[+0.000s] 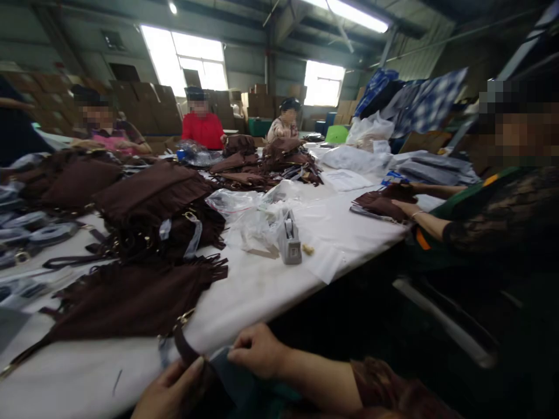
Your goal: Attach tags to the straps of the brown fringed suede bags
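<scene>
At the near edge of the table, my left hand (174, 387) closes its thumb and fingers on a dark brown strap (186, 344). The strap runs up to a gold-coloured buckle (186, 317) on a brown fringed bag (131, 299), which lies flat on the table. To the right, my right hand (259, 352) is closed in a pinch on a thin grey-blue sheet (229, 372), just beside the strap. The lower part of the sheet is dark and hard to make out.
A pile of brown bags (152, 192) rises behind the flat one. A grey tape dispenser (290, 241) stands mid-table near clear plastic bags (238, 203). On the right, a co-worker's hands (406, 206) rest on another brown bag (378, 203). Other people sit across the white table (257, 285).
</scene>
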